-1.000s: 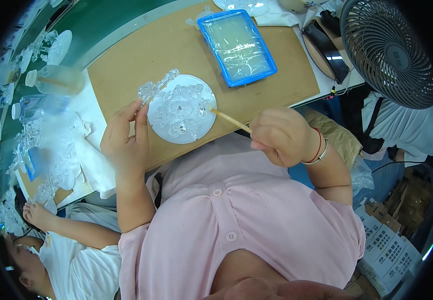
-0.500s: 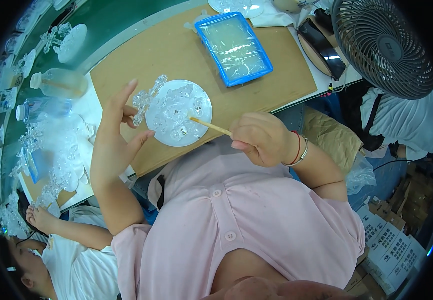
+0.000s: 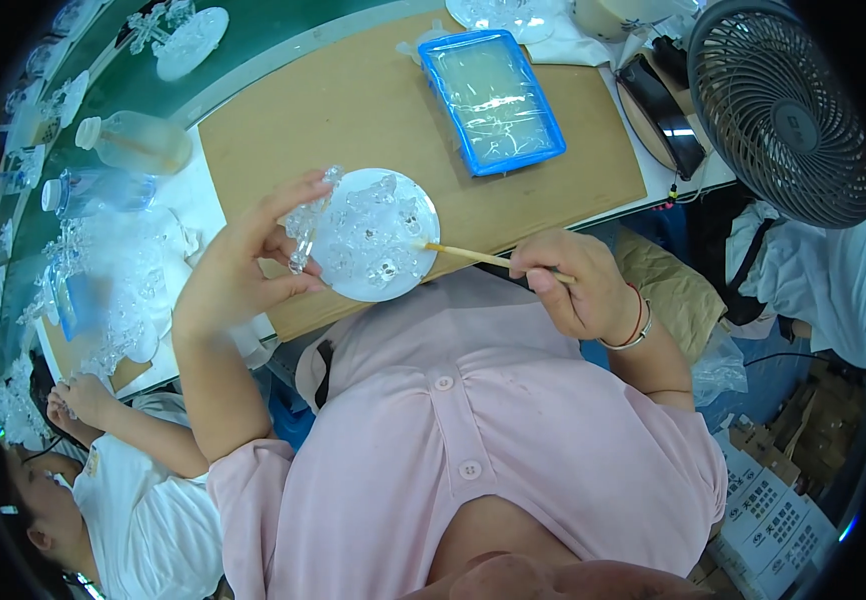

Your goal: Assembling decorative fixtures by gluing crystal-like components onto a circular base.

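Note:
A white round disc (image 3: 393, 287) lies on the brown board in front of me, with clear plastic pieces (image 3: 378, 225) gathered on it. At its left edge is a knobbly clear plastic branch (image 3: 303, 225). My left hand (image 3: 253, 245) is closed around this branch, fingers above and thumb below. A thin wooden stick (image 3: 473, 255) is pinched in my right hand (image 3: 578, 285), right of the disc. The stick's tip rests at or just over the disc's right rim; whether it touches cannot be told.
Beyond the disc stands a blue-rimmed tray (image 3: 493, 105) under clear film. A black fan (image 3: 788, 115) and a glasses-like dark visor (image 3: 663, 115) are at far right. Bottles (image 3: 138, 140) and clear parts (image 3: 133, 275) crowd the left, where a co-worker's hands (image 3: 83, 405) handle something small.
My left fingers have closed in on the clear branch. My right hand has drawn the stick to the right, from the middle of the pieces to the disc's rim. The view has shifted slightly.

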Motion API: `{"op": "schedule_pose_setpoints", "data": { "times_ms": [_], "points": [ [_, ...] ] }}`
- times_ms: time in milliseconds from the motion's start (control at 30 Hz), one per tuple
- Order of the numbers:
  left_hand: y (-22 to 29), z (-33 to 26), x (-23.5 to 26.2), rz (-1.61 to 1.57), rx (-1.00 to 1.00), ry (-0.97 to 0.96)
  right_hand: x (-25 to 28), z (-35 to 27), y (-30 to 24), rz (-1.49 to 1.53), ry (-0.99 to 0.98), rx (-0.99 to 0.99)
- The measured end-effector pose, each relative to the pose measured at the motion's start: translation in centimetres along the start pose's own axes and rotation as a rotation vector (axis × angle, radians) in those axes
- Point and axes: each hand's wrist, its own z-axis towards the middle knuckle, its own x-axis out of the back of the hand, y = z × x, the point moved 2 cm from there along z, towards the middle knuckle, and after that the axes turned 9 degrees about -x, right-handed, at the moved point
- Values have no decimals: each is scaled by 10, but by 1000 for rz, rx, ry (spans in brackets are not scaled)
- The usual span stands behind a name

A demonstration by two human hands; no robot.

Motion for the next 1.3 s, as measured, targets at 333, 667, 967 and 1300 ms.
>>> {"op": "schedule_pose_setpoints", "data": {
  "times_ms": [333, 667, 967, 1300],
  "points": [
    [0, -2, -27, 88, 56, 303, -3, 6, 5, -7, 69, -42],
    [34, 3, -24, 580, -82, 370, -1, 29, 14, -23, 106, -243],
    [3, 1, -15, 348, -174, 260, 3, 15, 17, -33, 62, -157],
    [10, 3, -18, 334, -173, 299, 4, 26, 8, -92, 16, -65]
  ]
}}
